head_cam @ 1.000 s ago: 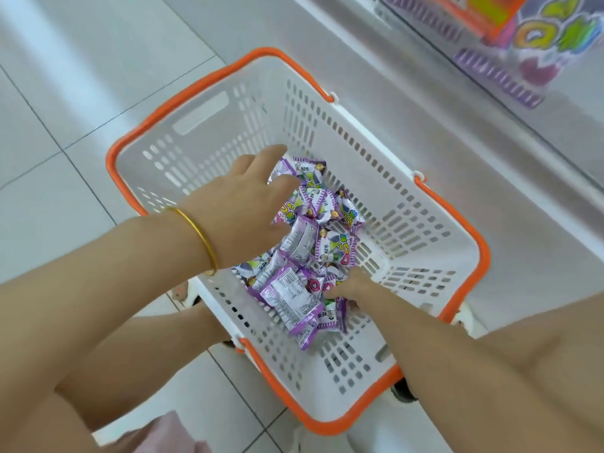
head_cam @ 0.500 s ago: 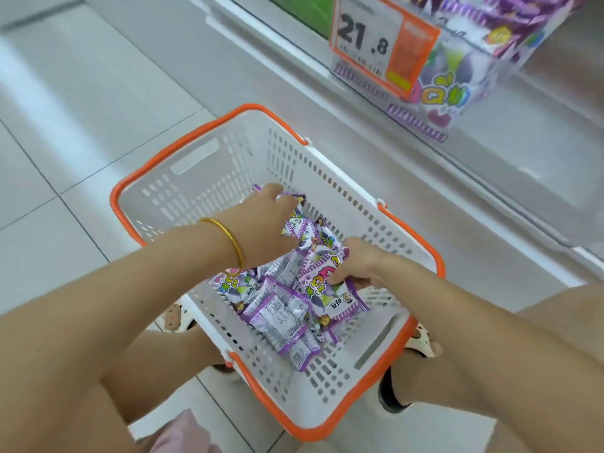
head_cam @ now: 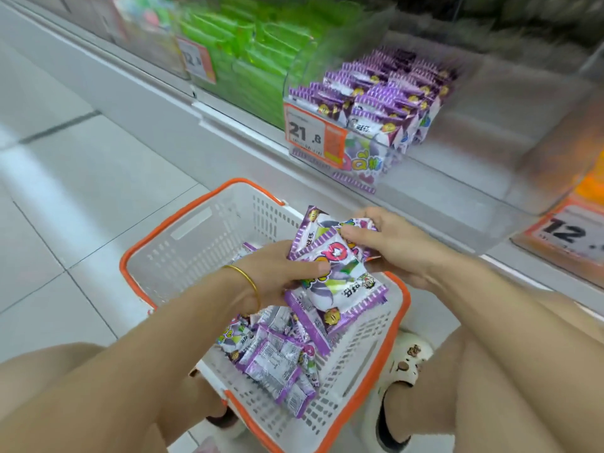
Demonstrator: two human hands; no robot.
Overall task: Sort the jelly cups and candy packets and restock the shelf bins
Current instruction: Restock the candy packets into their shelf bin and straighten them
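A white basket with an orange rim (head_cam: 183,246) stands on the floor below me. Several purple candy packets (head_cam: 271,358) lie loose in its near half. My left hand (head_cam: 277,276), with a gold bangle on the wrist, and my right hand (head_cam: 389,243) are both closed on a bunch of purple candy packets (head_cam: 336,279) held above the basket. Up on the shelf, a clear bin (head_cam: 385,106) holds more of the same purple packets behind an orange price tag (head_cam: 313,135).
A bin of green packets (head_cam: 248,50) sits left of the purple bin. To the right is a clear bin (head_cam: 496,132) that looks empty, then an orange price tag (head_cam: 568,233). My knees and white slippers (head_cam: 405,364) flank the basket on the tiled floor.
Both hands have risen out of the basket with a bunch of purple packets. My view has tilted up, so the shelf bins now show.
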